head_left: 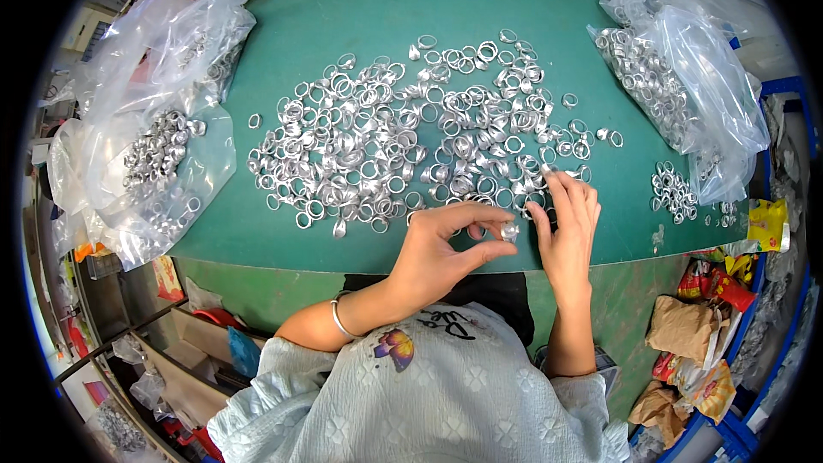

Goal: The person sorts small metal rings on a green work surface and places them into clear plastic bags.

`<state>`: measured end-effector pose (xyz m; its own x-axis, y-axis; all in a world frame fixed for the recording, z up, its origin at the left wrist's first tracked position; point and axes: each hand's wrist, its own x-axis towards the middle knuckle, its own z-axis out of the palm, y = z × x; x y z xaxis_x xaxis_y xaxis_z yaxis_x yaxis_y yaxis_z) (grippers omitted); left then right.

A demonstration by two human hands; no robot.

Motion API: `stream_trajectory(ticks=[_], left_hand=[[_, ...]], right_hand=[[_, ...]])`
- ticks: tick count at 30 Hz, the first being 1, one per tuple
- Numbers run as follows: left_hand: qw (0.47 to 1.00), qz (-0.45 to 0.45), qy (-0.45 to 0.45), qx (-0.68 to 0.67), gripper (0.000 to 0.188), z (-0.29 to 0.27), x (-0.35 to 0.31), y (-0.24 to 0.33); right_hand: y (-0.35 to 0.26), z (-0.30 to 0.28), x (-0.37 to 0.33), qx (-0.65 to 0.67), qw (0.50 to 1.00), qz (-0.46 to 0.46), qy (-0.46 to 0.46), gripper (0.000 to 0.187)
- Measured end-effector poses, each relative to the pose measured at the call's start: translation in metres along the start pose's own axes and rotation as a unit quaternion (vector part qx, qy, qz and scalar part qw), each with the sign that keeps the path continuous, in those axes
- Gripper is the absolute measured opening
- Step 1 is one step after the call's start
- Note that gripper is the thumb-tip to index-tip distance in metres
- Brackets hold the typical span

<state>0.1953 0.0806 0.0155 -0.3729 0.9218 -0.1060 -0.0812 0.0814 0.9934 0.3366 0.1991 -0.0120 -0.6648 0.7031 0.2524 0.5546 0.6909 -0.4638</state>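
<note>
A wide heap of silver-coloured metal rings (343, 150) is spread over the green tabletop (411, 0). At the heap's near edge, my left hand (441, 249) pinches a ring (509, 231) between thumb and fingers, its wider face outward. Just right of it, my right hand (570, 227) lies over the heap's near right edge, thumb and fingers apart. Its fingertips reach the loose rings there, and I see nothing gripped in it. A smaller cluster of rings (673, 193) sits farther right.
Clear plastic bags of rings stand along the left side (159, 150) and right side (651, 77) of the table. Below on the right are crumpled brown paper (686, 326) and colourful packets beside a blue rack (784, 291). Open drawers (184, 351) are at lower left.
</note>
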Motion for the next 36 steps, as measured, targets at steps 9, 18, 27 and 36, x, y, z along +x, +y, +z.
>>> stream_trajectory(ticks=[9,18,27,36], left_hand=[[0.938,0.242,-0.006,0.248,0.03,0.014,0.001,-0.003],[0.877,0.23,-0.068,0.416,0.049,0.022,0.041,0.002],[0.809,0.24,-0.059,0.533,0.021,0.02,0.056,-0.026],[0.886,0.233,-0.061,0.396,0.025,0.043,0.059,-0.009]], right_hand=[[-0.039,-0.016,-0.034,0.713,0.642,0.238,-0.153,0.036],[0.027,-0.035,-0.025,0.381,0.868,0.277,0.157,0.009],[0.037,-0.036,-0.018,0.088,0.98,0.13,0.122,0.012],[0.054,-0.033,-0.014,0.35,0.908,0.215,0.084,0.007]])
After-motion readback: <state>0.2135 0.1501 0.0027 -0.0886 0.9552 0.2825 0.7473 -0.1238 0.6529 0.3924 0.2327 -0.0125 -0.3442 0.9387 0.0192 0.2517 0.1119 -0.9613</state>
